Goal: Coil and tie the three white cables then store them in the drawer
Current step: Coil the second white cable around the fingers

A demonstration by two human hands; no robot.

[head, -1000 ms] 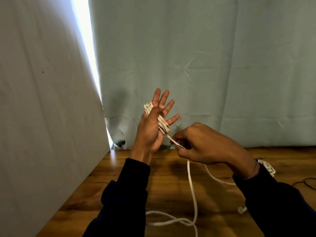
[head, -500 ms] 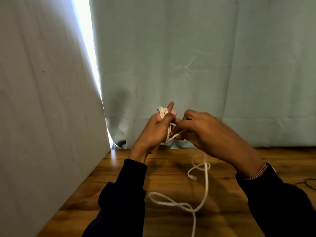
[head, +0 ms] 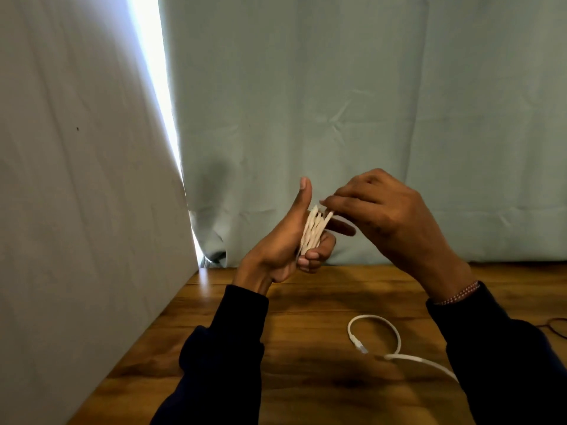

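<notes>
holding: left hand (head: 277, 250) grips a white cable coil (head: 313, 233), its lower fingers curled round the bottom of the bundle and the thumb standing straight up just beside the coil's top.
pinching: right hand (head: 386, 216) comes over from above, its fingertips (head: 329, 202) closed on the top strands of the coil; one finger of this hand points out past the coil's right side, under the pinching tips.
coil: a tight bundle of several white loops, upright and a little tilted, sitting between the left thumb and the left curled fingers, raised above the table.
loose end: white cable tail (head: 395, 335) lies on the wooden table (head: 306, 378), well below the fingers and to their right; it makes one open loop, with its connector tip (head: 360, 346) at the loop's lower left, then runs off under the right sleeve. whether it joins the coil cannot be told.
sleeves: both forearms wear dark sleeves (head: 233, 348); a beaded bracelet (head: 457, 294) sits at the right wrist, below the right hand's fingers.
backdrop: pale curtain (head: 337, 102) hangs behind the fingers; a grey panel (head: 76, 210) stands left of the left hand, with a bright slit of light between them.
far right: a thin dark wire (head: 557, 328) lies on the table edge, well apart from both hands.
</notes>
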